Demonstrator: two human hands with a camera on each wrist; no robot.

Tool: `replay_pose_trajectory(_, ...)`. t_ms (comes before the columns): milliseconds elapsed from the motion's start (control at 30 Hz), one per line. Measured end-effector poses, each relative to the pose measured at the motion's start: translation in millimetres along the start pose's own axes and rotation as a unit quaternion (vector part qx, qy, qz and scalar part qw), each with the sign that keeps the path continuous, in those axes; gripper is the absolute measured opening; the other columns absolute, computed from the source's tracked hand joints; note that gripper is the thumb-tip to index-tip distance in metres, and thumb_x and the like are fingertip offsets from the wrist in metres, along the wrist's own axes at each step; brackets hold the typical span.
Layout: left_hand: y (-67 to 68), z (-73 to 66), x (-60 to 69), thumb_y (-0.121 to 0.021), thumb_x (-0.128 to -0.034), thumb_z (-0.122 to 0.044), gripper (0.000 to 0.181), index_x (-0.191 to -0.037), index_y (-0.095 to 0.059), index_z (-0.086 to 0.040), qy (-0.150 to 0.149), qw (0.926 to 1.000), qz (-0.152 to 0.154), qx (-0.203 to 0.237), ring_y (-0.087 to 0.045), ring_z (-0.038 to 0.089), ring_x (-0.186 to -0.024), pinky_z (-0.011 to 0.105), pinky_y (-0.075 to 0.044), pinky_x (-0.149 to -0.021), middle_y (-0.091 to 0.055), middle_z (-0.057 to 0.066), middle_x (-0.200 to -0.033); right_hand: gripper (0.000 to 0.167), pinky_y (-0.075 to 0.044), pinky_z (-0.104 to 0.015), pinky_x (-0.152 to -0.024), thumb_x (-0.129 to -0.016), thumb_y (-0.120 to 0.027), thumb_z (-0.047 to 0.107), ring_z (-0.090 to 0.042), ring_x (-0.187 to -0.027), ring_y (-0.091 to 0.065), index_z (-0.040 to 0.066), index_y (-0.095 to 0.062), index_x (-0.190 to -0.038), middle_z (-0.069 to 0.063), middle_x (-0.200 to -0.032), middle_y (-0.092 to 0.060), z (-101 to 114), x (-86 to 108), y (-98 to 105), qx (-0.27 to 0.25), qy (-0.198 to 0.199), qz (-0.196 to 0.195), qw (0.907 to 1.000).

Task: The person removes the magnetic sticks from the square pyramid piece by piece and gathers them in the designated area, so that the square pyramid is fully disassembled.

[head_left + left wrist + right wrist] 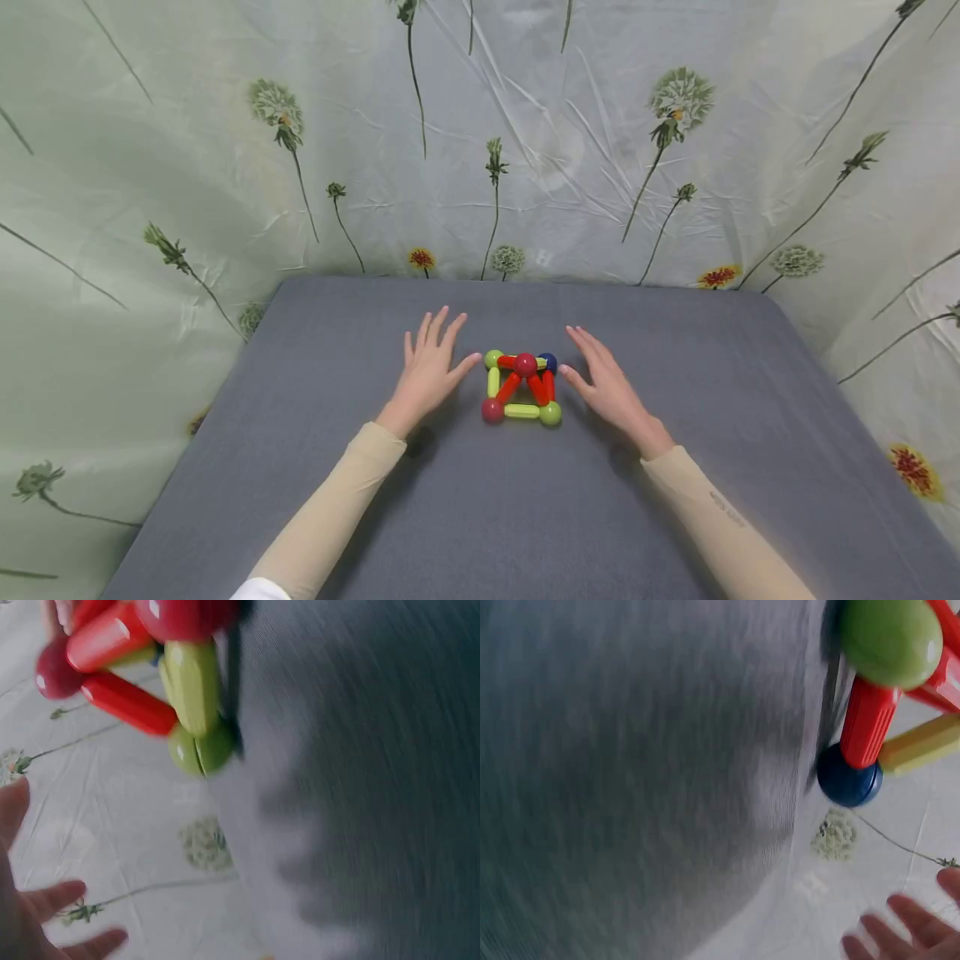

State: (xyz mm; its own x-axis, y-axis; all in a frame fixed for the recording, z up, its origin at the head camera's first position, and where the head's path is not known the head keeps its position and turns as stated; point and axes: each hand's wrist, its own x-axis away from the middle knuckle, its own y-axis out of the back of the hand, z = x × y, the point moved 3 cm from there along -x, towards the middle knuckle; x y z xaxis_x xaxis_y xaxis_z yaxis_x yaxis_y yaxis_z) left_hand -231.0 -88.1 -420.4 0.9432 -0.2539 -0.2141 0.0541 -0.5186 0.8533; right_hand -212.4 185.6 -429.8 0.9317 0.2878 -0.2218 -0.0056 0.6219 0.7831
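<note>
A small pyramid of balls and rods [522,412] stands on the grey table, red and yellow-green rods joining its balls. Its top is a dark red ball [525,365]. The base corners are a second dark red ball [492,411], two green balls [551,414] and a dark blue ball [849,776]. To the left of it my left hand [429,371] hovers with fingers spread, its thumb tip close to the far-left green ball [201,750]. On the opposite side my right hand [609,392] has straight fingers, thumb near the blue ball. Neither hand grips anything.
The grey cloth-covered table [517,517] reaches back to a pale curtain [555,167] printed with dandelions and other flowers. The same cloth hangs along both sides. Shadows of the forearms fall on the table.
</note>
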Motion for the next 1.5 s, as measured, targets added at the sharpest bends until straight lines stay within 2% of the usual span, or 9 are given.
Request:
replay_pose_trajectory(100,-7.6,-11.1,-1.3,-0.058,-0.0949,-0.037,0.061,-0.147,-0.037,-0.014,-0.038,0.9913,0.014,0.125,-0.028,0.031,-0.137,0.055,-0.022,-0.108,-0.034,0.012,-0.149,0.060,-0.035,-0.055,-0.101,-0.093,-0.063,0.019,-0.034,-0.128,-0.041,0.005,-0.037,-0.145,-0.018,-0.143,-0.041,6.4,2.8,-4.4,-0.076,0.020,-0.009,0.9969)
replay_pose_trajectory(300,-28.0,-34.0,-4.4,-0.065,-0.0919,-0.019,0.045,-0.132,-0.053,-0.002,-0.041,0.9394,0.040,0.338,-0.052,0.030,-0.116,0.045,-0.043,-0.096,-0.055,0.018,-0.128,0.035,-0.051,-0.040,-0.085,-0.091,-0.066,0.014,-0.027,-0.098,-0.062,-0.003,-0.057,-0.121,-0.015,-0.110,-0.064,16.0,2.9,-19.0,-0.189,0.005,-0.008,0.9819)
replay_pose_trajectory(567,-45.7,-45.0,-10.8,-0.071,-0.0875,-0.026,0.040,-0.122,-0.060,-0.009,-0.058,0.9618,0.023,0.267,-0.044,0.021,-0.104,0.035,-0.046,-0.085,-0.057,0.005,-0.114,0.028,-0.053,-0.029,-0.075,-0.085,-0.073,0.012,-0.021,-0.083,-0.063,-0.002,-0.062,-0.107,-0.009,-0.097,-0.065,24.6,-0.6,-31.5,-0.197,-0.044,0.017,0.9794)
replay_pose_trajectory(767,-34.0,-35.9,-18.7,-0.068,-0.0893,-0.019,0.034,-0.121,-0.062,-0.007,-0.089,0.9584,0.023,0.270,-0.050,0.022,-0.101,0.038,-0.045,-0.086,-0.062,0.006,-0.111,0.024,-0.053,-0.032,-0.076,-0.083,-0.074,0.008,-0.020,-0.081,-0.062,0.001,-0.063,-0.103,-0.006,-0.092,-0.065,33.3,-1.7,-34.4,-0.203,-0.060,0.037,0.9767)
replay_pose_trajectory(967,-25.9,-29.9,-23.9,-0.063,-0.0926,-0.014,0.036,-0.127,-0.059,-0.003,-0.111,0.9397,0.112,0.304,-0.055,0.024,-0.106,0.035,-0.047,-0.089,-0.060,0.010,-0.121,0.018,-0.052,-0.030,-0.074,-0.086,-0.071,0.010,-0.020,-0.081,-0.063,0.002,-0.064,-0.101,-0.006,-0.092,-0.065,30.9,-1.5,-33.8,-0.229,-0.054,-0.009,0.9719)
replay_pose_trajectory(1167,-32.8,-22.1,-26.4,-0.061,-0.0939,-0.011,0.037,-0.129,-0.057,-0.002,-0.130,0.9112,0.155,0.359,-0.056,0.022,-0.114,0.036,-0.043,-0.097,-0.060,0.009,-0.124,0.027,-0.047,-0.045,-0.089,-0.084,-0.072,0.006,-0.027,-0.100,-0.059,0.002,-0.062,-0.108,-0.010,-0.105,-0.062,26.7,-8.1,-35.0,-0.164,-0.041,-0.029,0.9851)
replay_pose_trajectory(1233,-34.3,-20.9,-26.6,-0.060,-0.0945,-0.011,0.035,-0.128,-0.057,-0.003,-0.138,0.9124,0.141,0.358,-0.056,0.023,-0.115,0.038,-0.042,-0.098,-0.060,0.009,-0.123,0.028,-0.048,-0.044,-0.087,-0.083,-0.073,0.005,-0.025,-0.095,-0.060,0.001,-0.062,-0.108,-0.010,-0.101,-0.064,27.1,-9.2,-37.6,-0.157,-0.039,-0.022,0.9866)
replay_pose_trajectory(1400,-34.9,-24.3,-23.6,-0.064,-0.0931,-0.021,0.034,-0.125,-0.060,-0.009,-0.143,0.9497,0.073,0.269,-0.054,0.019,-0.106,0.035,-0.047,-0.089,-0.061,0.004,-0.118,0.026,-0.051,-0.031,-0.070,-0.081,-0.075,0.004,-0.020,-0.077,-0.059,-0.001,-0.061,-0.102,-0.008,-0.088,-0.061,34.4,-9.8,-43.2,-0.153,-0.033,-0.028,0.9872)
replay_pose_trajectory(1500,-34.1,-28.5,-22.8,-0.069,-0.0892,-0.026,0.037,-0.123,-0.062,-0.010,-0.128,0.9602,0.047,0.244,-0.051,0.017,-0.101,0.032,-0.048,-0.083,-0.062,0.002,-0.114,0.026,-0.050,-0.027,-0.066,-0.080,-0.077,0.005,-0.018,-0.075,-0.058,0.000,-0.060,-0.099,-0.007,-0.087,-0.060,38.4,-9.1,-45.5,-0.151,-0.041,-0.033,0.9871)
